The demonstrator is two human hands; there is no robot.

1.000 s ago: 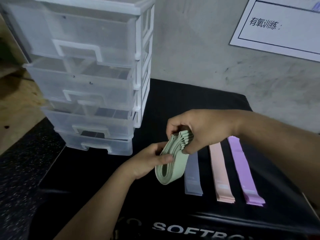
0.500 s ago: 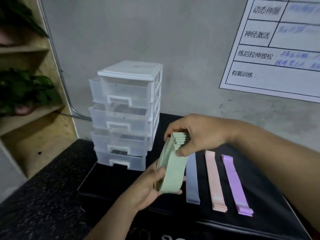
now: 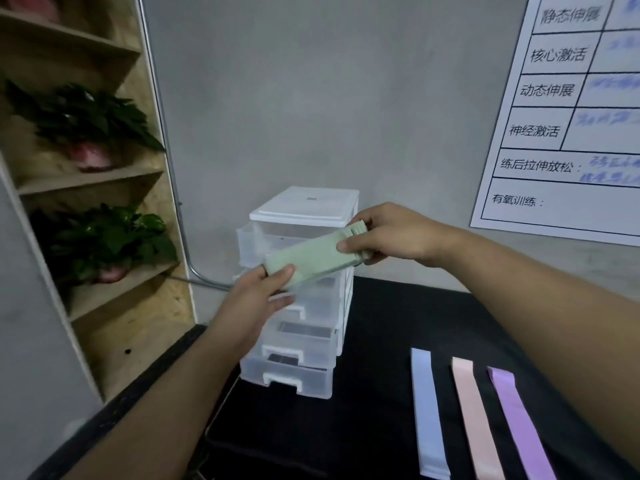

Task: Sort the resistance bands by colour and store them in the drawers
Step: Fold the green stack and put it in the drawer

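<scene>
A stack of green resistance bands is held flat in the air in front of the upper drawers of the clear plastic drawer unit. My left hand grips its near left end and my right hand pinches its far right end. The top drawer stands slightly pulled out behind the bands. On the black mat lie a blue stack of bands, a pink stack of bands and a purple stack of bands side by side.
The drawer unit stands against a grey wall at the mat's back left. A wooden shelf with potted plants rises at the left. A white chart hangs on the wall at the right.
Both hands lifted the green bands off the mat and carried them up and left to the drawer unit's upper drawers. The view pulled back and up.
</scene>
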